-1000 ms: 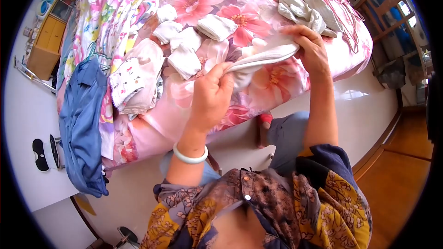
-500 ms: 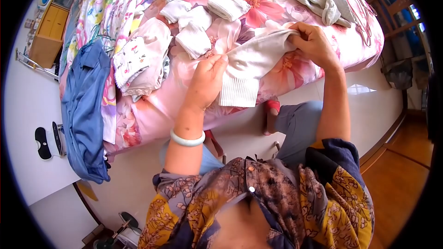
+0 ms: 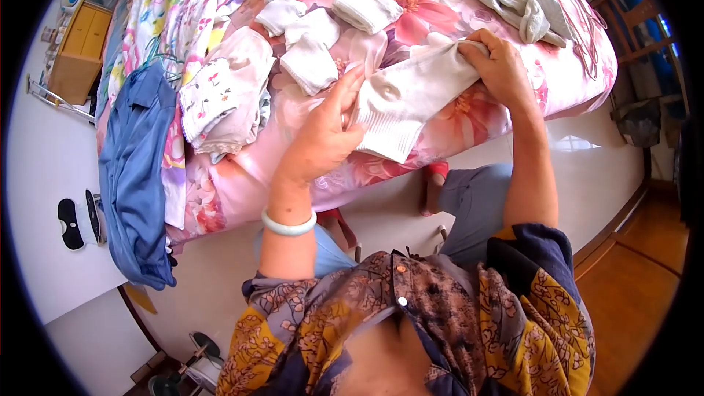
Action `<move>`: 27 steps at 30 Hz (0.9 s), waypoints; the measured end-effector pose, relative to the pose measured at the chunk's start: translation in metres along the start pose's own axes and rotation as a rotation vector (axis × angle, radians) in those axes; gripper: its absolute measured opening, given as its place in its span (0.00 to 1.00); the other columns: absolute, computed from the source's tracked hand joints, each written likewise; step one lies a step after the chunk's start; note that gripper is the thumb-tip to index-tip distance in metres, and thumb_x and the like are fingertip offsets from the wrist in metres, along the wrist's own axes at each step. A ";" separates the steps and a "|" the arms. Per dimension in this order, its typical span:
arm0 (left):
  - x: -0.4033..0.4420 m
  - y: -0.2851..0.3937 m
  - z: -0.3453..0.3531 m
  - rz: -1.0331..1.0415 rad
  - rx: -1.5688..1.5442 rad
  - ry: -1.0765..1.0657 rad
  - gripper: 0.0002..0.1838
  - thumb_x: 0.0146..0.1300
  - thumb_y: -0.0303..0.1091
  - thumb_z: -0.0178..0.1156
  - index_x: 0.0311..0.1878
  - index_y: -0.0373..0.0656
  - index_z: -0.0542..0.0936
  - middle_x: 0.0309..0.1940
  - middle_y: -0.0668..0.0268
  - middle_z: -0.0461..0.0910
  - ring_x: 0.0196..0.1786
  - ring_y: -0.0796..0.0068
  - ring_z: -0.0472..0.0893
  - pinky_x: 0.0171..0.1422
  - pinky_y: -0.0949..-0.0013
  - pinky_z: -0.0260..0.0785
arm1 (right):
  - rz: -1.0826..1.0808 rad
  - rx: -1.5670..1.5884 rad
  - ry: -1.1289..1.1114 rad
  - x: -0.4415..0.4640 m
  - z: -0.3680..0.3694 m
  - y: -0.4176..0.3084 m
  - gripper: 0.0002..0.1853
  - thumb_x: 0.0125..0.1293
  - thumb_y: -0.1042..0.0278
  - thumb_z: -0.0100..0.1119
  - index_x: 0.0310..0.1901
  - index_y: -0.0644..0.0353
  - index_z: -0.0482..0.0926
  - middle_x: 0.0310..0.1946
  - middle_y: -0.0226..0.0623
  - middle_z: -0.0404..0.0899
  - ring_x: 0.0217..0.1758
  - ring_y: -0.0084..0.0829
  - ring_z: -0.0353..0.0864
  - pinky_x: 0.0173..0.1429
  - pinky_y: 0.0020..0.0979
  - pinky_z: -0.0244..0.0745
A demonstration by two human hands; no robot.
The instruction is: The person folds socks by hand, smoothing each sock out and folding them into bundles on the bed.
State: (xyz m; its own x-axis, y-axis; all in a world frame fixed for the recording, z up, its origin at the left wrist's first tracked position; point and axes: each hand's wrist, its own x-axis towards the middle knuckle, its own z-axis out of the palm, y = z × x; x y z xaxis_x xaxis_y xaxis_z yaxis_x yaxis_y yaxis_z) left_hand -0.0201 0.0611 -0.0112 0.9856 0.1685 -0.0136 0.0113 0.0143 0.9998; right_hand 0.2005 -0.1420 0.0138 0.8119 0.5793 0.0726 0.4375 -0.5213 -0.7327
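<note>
A white sock (image 3: 418,88) with a ribbed cuff is stretched at a slant above the near edge of the bed. My right hand (image 3: 500,66) pinches its toe end between thumb and fingers. At the cuff end, my left hand (image 3: 323,128) has its fingers stretched out along the sock's edge, the thumb apart from them and by the ribbing. Beyond the left hand, several folded white sock bundles (image 3: 309,64) lie on the flowered bedcover (image 3: 242,194). Another white folded bundle (image 3: 367,10) lies farther back, toward the middle.
A pile of pale folded clothes (image 3: 231,92) lies to the left. Beside it, a blue garment (image 3: 136,176) on a hanger drapes over the bed's edge. A crumpled grey-green cloth (image 3: 517,7) and pink cords (image 3: 579,22) are at the back right.
My left hand has loosened its pinch on the sock, its fingers straightening and thumb dropping toward the cuff. The cuff has swung up slightly and to the right. My right hand still grips the toe.
</note>
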 end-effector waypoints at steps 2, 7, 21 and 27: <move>0.001 0.002 -0.001 0.037 0.060 -0.009 0.41 0.57 0.11 0.50 0.75 0.37 0.52 0.68 0.53 0.65 0.66 0.71 0.69 0.66 0.72 0.62 | 0.004 -0.058 0.029 -0.003 0.003 -0.001 0.18 0.62 0.55 0.62 0.43 0.62 0.81 0.34 0.50 0.83 0.40 0.42 0.84 0.47 0.37 0.75; -0.004 0.043 0.019 0.144 0.783 0.304 0.27 0.61 0.19 0.56 0.65 0.41 0.72 0.49 0.54 0.80 0.49 0.63 0.81 0.52 0.64 0.74 | 0.017 0.100 0.001 0.000 -0.005 0.003 0.20 0.63 0.53 0.64 0.44 0.64 0.80 0.36 0.45 0.84 0.40 0.35 0.83 0.47 0.35 0.75; 0.027 0.011 0.052 0.482 1.100 0.035 0.25 0.53 0.24 0.58 0.58 0.41 0.75 0.60 0.51 0.72 0.62 0.49 0.72 0.66 0.52 0.65 | -0.053 0.849 -0.213 -0.019 -0.003 -0.029 0.17 0.61 0.70 0.68 0.48 0.64 0.75 0.40 0.31 0.79 0.42 0.21 0.77 0.50 0.24 0.73; 0.025 0.011 0.034 0.257 0.711 -0.025 0.21 0.56 0.24 0.58 0.55 0.38 0.75 0.49 0.49 0.79 0.56 0.53 0.78 0.61 0.60 0.70 | -0.226 0.593 -0.487 -0.047 0.030 -0.065 0.14 0.61 0.73 0.67 0.47 0.62 0.76 0.31 0.25 0.74 0.34 0.17 0.71 0.38 0.21 0.69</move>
State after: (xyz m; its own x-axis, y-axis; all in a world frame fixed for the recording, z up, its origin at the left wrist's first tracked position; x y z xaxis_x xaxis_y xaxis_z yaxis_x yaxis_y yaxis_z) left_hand 0.0101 0.0317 -0.0002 0.9753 0.0581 0.2133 -0.1221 -0.6629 0.7387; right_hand 0.1220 -0.1168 0.0370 0.4083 0.9110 0.0590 0.1818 -0.0178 -0.9832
